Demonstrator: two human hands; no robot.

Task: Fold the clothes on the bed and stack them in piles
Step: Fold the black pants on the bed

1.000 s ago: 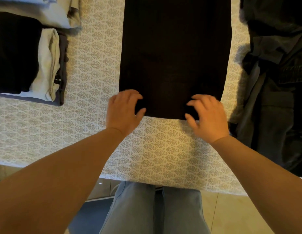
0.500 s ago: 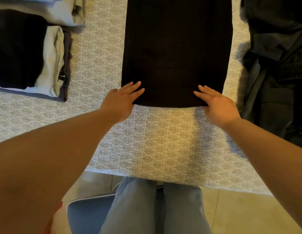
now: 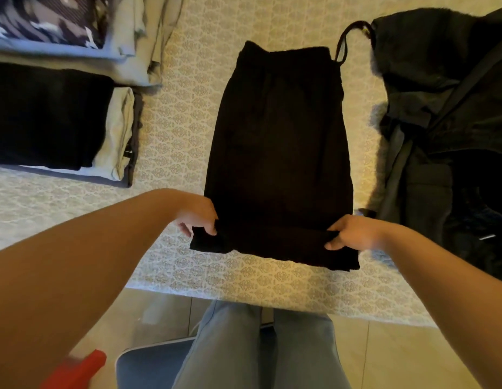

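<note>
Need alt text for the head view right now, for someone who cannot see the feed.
Both hands grip the near end of a black garment lying lengthwise on a patterned bedspread, left hand and right hand at its two sides, lifting that edge. Folded piles sit to the left; a heap of dark unfolded clothes lies to the right.

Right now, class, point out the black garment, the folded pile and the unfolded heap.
black garment (image 3: 277, 141), head view, flat middle.
folded pile (image 3: 47, 116), head view, black top layer.
unfolded heap (image 3: 446, 102), head view, dark crumpled fabric.

Left hand (image 3: 197, 217) and right hand (image 3: 352, 234) each pinch near hem corners of black garment (image 3: 277, 153) flat on bed (image 3: 174, 113). Folded piles (image 3: 56, 116) left, dark heap (image 3: 451, 122) right.
</note>
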